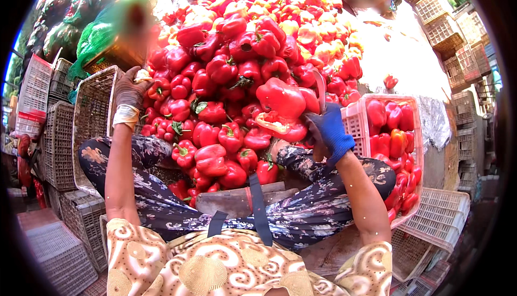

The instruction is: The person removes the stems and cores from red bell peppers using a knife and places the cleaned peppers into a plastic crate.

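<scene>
From the head view, you sit cross-legged facing a big pile [253,43] of red bell peppers, which fills the middle and top of the picture, with paler orange-red ones toward its far side.

Your right hand [329,133], in a blue glove, is at the near right foot of the pile. Its fingers are curled shut round what looks like a knife [320,90], the blade pointing up. A large red pepper [281,98] and a second cut pepper [280,126] sit just left of the glove, touching it; whether the hand itself grips either one, you cannot tell.

Your left hand [131,87], in a dark glove with a pale cuff, is raised at the left edge of the pile. Its fingers are closed on a small pale piece [143,75], too small to identify.

Right of the pile, just beside your right hand, stands a pink crate [356,121] holding red peppers. Left of the pile, behind your left hand, a grey crate [91,107] stands on edge, with more stacked crates beyond it. A green net bag [94,40] lies at the pile's upper left.
</scene>
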### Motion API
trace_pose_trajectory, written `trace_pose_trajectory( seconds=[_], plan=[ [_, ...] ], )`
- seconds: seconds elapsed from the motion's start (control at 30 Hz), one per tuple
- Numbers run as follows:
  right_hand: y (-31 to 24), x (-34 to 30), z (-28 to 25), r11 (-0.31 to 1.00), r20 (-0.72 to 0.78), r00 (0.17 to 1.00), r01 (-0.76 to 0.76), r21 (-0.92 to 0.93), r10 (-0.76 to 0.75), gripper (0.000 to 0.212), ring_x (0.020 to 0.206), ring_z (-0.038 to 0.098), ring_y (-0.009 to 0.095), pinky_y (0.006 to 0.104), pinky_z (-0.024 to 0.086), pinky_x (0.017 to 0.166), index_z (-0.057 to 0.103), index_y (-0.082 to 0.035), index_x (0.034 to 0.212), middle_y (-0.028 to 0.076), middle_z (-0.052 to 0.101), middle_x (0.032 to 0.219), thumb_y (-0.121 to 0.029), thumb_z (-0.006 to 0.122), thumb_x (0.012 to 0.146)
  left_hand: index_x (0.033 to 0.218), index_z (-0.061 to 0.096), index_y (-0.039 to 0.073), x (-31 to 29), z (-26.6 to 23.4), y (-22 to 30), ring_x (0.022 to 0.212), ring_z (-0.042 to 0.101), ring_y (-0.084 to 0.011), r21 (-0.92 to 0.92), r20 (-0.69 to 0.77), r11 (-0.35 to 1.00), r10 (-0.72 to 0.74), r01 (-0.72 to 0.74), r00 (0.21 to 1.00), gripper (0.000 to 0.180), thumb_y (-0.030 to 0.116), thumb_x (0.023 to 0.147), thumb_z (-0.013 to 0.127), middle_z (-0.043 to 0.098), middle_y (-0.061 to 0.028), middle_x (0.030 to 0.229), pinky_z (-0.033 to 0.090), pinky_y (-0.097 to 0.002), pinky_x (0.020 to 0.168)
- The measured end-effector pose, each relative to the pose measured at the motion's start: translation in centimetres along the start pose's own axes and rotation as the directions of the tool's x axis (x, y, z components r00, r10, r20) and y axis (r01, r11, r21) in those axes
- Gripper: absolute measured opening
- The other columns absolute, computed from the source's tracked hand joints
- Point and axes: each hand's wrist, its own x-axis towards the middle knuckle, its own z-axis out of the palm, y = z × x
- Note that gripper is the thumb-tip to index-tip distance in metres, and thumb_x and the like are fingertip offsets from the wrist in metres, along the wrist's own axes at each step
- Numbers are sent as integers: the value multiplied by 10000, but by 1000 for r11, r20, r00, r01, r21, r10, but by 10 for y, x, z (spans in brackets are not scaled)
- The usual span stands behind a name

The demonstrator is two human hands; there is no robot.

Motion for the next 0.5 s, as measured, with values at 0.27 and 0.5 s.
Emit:
trace_pose_trajectory(
  seconds=[0.27,0.5],
  plan=[
    [-20,-7,1,990,162,987,-34,138,12,191,436,575,144,282,449,379,657,31,944,70,576,561,-92,700,804,1443,356,29,40,-50,40,1328,412,-313,45,86,899,431,-435,898,950,251,663,850,441,-169,1430,321,-388,1114],
    [-10,-2,-8,966,232,953,147,212,-196,208,485,595,202,348,463,415,615,41,853,109,588,598,-108,726,760,1332,475,40,-83,79,215,1141,568,-331,-448,318,642,765,-622,560,813,321,666,847,573,-167,1236,450,-422,982]
  ],
)
